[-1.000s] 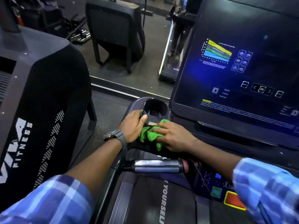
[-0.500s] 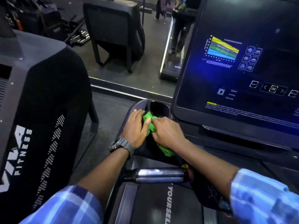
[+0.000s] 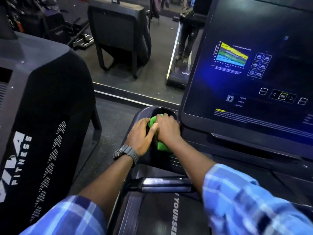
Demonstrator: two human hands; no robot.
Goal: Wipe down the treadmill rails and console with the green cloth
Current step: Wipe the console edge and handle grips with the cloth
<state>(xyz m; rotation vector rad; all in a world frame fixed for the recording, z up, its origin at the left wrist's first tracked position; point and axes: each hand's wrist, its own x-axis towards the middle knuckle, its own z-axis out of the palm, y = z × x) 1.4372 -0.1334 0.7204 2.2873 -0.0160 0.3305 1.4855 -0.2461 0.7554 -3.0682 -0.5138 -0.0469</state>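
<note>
Chrome-banded black grip bar (image 3: 166,184) nearest, untouched. Beyond it, left hand (image 3: 139,137) lies flat, fingers straight, on dark plastic console tray (image 3: 140,116). Right hand (image 3: 166,128) clenched round soft bright-green cloth (image 3: 161,145), bunched at cup-holder rim. Judgement: cloth light, limp, compressible; best held as wad under palm. Glossy lit touchscreen (image 3: 254,73) farthest, likely smear-prone.

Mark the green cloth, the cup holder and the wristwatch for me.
green cloth (image 3: 162,145): head view, lower fold below the right hand.
cup holder (image 3: 160,110): head view, dark far inner wall.
wristwatch (image 3: 127,152): head view, strap on the left wrist.
</note>
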